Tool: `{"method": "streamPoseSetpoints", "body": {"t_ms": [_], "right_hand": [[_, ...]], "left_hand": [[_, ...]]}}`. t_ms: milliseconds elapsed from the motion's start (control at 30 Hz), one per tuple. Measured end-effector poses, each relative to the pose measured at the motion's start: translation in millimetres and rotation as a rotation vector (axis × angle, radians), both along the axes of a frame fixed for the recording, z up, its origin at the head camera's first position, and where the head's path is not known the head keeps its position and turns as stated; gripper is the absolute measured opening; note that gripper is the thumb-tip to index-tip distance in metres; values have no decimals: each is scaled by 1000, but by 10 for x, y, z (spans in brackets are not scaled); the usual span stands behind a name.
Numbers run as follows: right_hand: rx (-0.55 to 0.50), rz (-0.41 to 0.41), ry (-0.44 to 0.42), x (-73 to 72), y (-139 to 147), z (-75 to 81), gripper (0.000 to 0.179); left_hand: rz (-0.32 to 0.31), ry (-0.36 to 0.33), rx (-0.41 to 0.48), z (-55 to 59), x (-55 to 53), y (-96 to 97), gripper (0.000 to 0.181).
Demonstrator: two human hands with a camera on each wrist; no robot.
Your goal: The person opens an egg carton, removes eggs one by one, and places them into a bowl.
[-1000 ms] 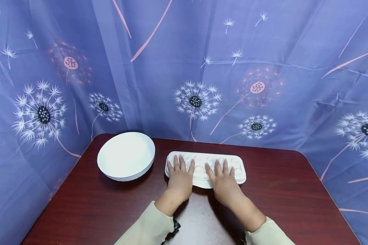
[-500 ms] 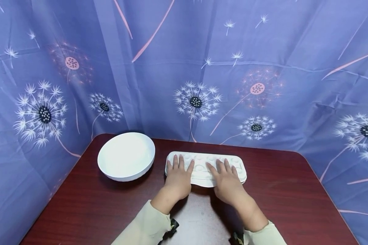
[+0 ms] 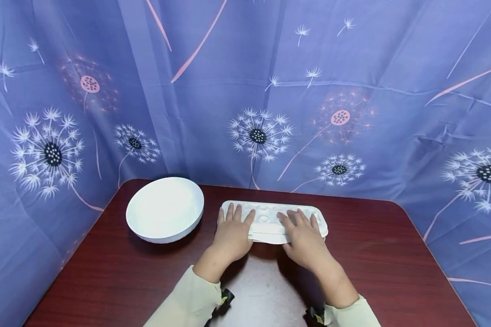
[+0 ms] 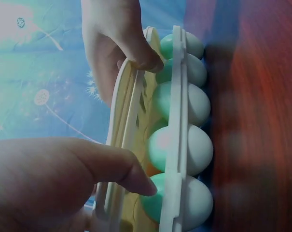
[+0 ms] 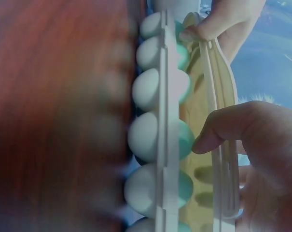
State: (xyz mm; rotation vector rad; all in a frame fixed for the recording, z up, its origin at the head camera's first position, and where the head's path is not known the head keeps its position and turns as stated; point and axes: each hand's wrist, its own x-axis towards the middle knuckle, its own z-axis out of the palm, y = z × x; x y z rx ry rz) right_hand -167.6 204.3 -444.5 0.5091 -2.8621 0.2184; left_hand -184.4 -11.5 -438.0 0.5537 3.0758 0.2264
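Observation:
A white lidded egg box (image 3: 266,222) lies on the table in the head view, its lid parted from the tray at the front. Between them in the left wrist view sit pale green egg-shaped things (image 4: 158,150) in a row of white rounded cups (image 4: 200,150). My left hand (image 3: 231,236) pinches the lid's left part, thumb under its edge and fingers on top. My right hand (image 3: 307,243) grips the lid's right part the same way; its thumb (image 5: 218,126) shows inside the gap in the right wrist view. The tray's back is hidden.
A large white bowl (image 3: 165,210) stands on the dark red wooden table (image 3: 372,254) to the left of the egg box. A blue curtain (image 3: 212,113) with dandelion prints hangs behind the table and along its sides.
The head view has shifted a little. The front lip of the lid has risen slightly, and the fingers of both hands have drawn in closer on the lid.

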Motion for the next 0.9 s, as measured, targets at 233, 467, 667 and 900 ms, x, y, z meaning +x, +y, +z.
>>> {"method": "streamPoseSetpoints", "body": {"t_ms": [233,467,667,900], "right_hand": [[-23,16,49,-24,38,45,76],[-51,1,58,-40,119,93,83],[-99,-27,-19,-42,313,162,94],[-119,-32,-87,-23,476,263,96]], "left_hand": [[12,20,42,66,-14,-25,73],[29,44,87,90,-41,-92,74],[37,21,160,155,-79,-234,74],[41,1,206,233,-97,-373,73]]}}
